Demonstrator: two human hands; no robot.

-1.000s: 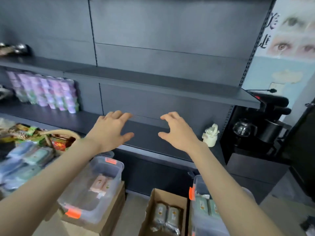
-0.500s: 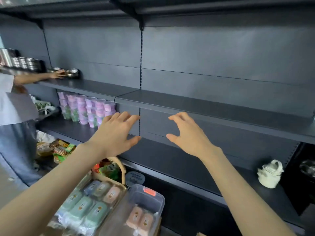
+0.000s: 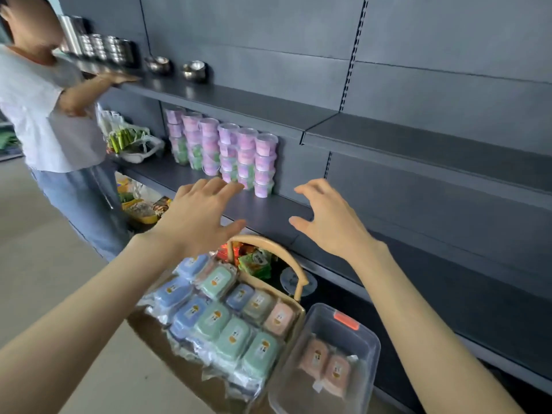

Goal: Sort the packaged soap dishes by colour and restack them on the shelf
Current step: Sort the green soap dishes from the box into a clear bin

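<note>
Several packaged soap dishes lie in a pile below my arms: blue ones (image 3: 187,316), green ones (image 3: 233,339) and a pink one (image 3: 280,318). Two more pink soap dishes (image 3: 325,364) sit inside a clear plastic bin (image 3: 363,345) at the lower right. My left hand (image 3: 198,218) hovers with fingers spread above the pile, holding nothing. My right hand (image 3: 330,224) hangs beside it, fingers loosely spread, also empty. Both hands are in front of the dark grey shelf (image 3: 268,210).
Stacked purple and pink cups (image 3: 239,153) stand on the shelf at the left. A woven basket handle (image 3: 286,258) arches over snack packets. A person in a white shirt (image 3: 44,115) stands at the left, reaching to metal bowls (image 3: 194,70) on the upper shelf.
The view has swung left and down. The soap dish pile and the person have come more into view. Both hands stay open and empty, about the same distance apart.
</note>
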